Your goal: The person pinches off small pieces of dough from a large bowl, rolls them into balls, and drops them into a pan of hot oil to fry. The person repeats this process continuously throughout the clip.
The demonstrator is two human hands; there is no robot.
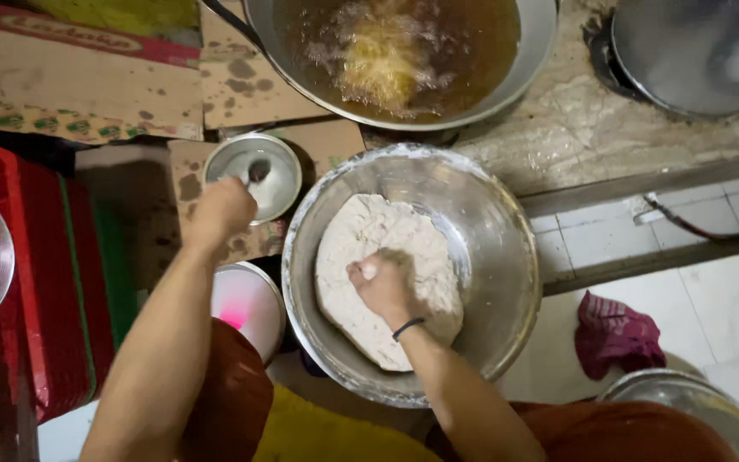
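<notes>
A large steel bowl (506, 257) holds a pale lump of dough (361, 248). My right hand (384, 285) presses into the dough with its fingers curled in it; a dark band sits on that wrist. My left hand (219, 212) is closed at the edge of a small steel bowl (280, 184), holding what looks like a spoon (257, 171) whose dark head rests inside that bowl.
A big pan of hot oil (515, 68) with frying food (382, 56) stands beyond the dough bowl. Stained cardboard (79, 85) lies at the back left, red crates (44, 282) at the left, a maroon cloth (613, 334) on the tiled floor at the right.
</notes>
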